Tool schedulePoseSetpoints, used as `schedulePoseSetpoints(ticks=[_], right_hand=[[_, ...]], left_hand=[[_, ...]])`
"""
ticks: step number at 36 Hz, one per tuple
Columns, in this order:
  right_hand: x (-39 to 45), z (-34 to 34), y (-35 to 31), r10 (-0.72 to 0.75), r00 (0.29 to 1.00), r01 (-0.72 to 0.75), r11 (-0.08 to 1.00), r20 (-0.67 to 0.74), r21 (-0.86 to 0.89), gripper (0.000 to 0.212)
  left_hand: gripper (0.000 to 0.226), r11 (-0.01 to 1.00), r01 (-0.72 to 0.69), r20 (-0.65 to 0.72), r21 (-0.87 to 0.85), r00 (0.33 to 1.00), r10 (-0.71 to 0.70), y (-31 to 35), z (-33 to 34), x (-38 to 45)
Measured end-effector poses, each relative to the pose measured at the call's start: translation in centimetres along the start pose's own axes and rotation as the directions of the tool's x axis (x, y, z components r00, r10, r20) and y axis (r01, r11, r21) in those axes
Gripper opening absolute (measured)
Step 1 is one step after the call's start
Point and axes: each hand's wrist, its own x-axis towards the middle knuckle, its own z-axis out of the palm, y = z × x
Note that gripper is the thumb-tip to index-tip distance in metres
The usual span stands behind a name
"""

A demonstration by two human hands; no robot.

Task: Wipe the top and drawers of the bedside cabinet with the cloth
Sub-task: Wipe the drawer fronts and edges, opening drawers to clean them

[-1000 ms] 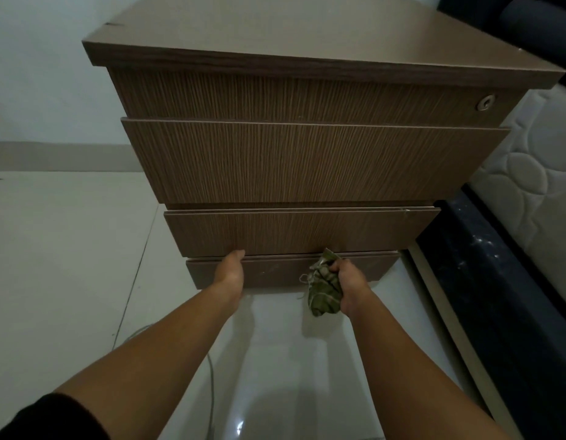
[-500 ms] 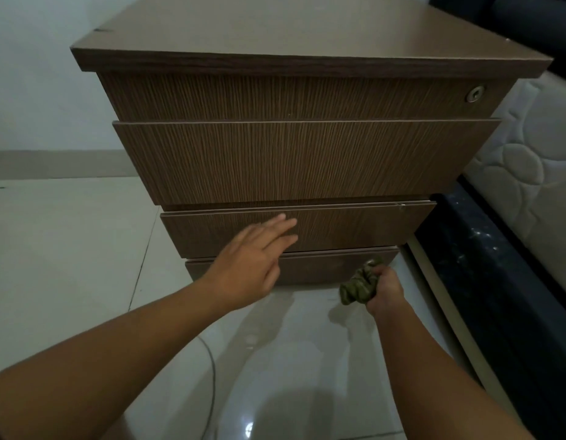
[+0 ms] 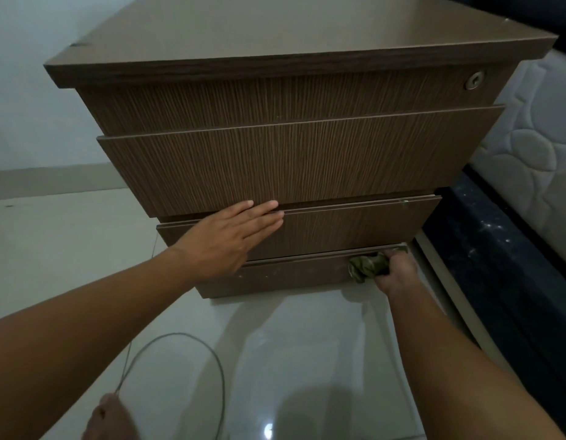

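Note:
The brown wood-grain bedside cabinet point(image 3: 294, 100) fills the upper view, with a flat top and several drawer fronts stepping inward toward the floor. My left hand point(image 3: 234, 238) lies flat and open on the third drawer front point(image 3: 354, 228), fingers pointing right. My right hand point(image 3: 397, 274) grips a bunched green cloth point(image 3: 367, 266) and presses it against the right end of the lowest drawer front point(image 3: 284, 277), close to the floor.
A round lock point(image 3: 474, 80) sits at the top drawer's right end. A white quilted mattress point(image 3: 529, 147) on a dark bed base point(image 3: 497, 249) stands right beside the cabinet. A thin grey cable point(image 3: 211, 360) loops on the glossy tile floor. A foot point(image 3: 108, 420) shows at the bottom left.
My left hand rose from the lowest drawer and spread flat on the third drawer front. My right hand carried the cloth rightward to the lowest drawer's right end.

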Motion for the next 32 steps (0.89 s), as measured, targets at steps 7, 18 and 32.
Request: schedulePoseSetpoints(ticks=[7,18,32], right_hand=[[-0.4,2.0,1.5,-0.024,1.0,0.022,0.987,-0.01,-0.16,0.027],[-0.2,5.9,6.7,0.042,0.999,-0.038,0.943,0.005,-0.33,0.028],[-4.5,12.8,13.7,0.196,0.976,-0.131,0.873,0.094,-0.469,0.035]], left_hand=[[0.074,0.998,0.034,0.035,0.043,0.999,-0.036,0.4,0.2,-0.1],[0.075,0.934,0.107,0.15,-0.34,0.987,-0.059,-0.1,1.1,-1.9],[0.087,0.78,0.157,0.206,-0.606,0.978,-0.036,-3.0,2.1,-4.6]])
